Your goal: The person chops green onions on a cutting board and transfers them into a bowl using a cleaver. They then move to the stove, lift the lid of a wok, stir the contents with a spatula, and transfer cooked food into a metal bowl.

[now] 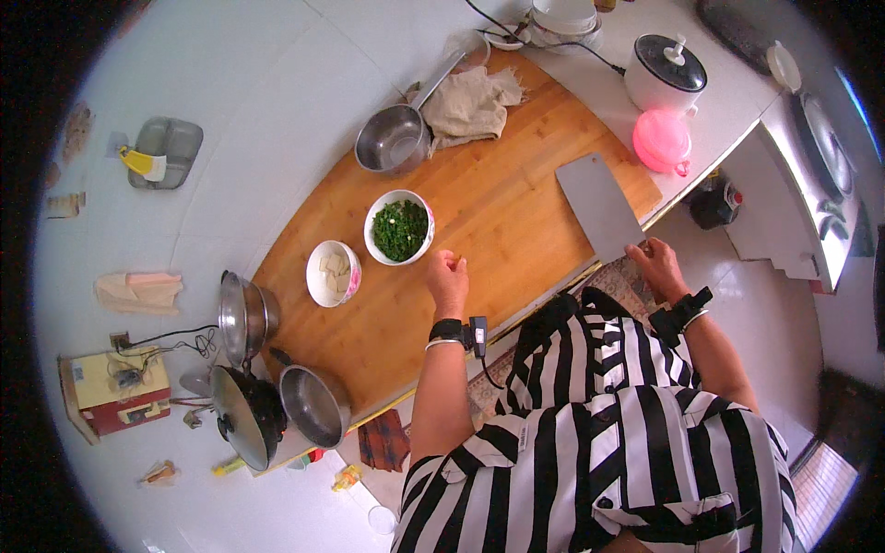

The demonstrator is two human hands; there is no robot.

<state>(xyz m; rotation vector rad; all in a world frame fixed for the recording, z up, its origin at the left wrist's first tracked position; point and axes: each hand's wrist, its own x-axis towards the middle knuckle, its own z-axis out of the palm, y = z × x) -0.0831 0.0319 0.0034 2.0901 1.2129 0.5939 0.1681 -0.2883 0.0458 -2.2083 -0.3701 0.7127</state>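
Observation:
My right hand (657, 266) grips the handle end of a broad metal cleaver (600, 204), whose blade lies over the right part of the wooden board (498, 200) near its front edge. My left hand (449, 276) is over the middle of the board with its fingers curled; a small orange-brown bit shows at the fingertips, too small to name. Just beyond that hand stands a white bowl of chopped green leaves (399, 228) with a few pale bits. To its left is a smaller floral bowl with pale slices (334, 274).
A steel saucepan (393, 140) and a beige cloth (470, 104) lie at the board's back. A rice cooker (665, 69) and pink plastic container (662, 140) stand on the right. Left are a grey pot (314, 406), a lidded wok (242, 417) and stacked steel pans (242, 318).

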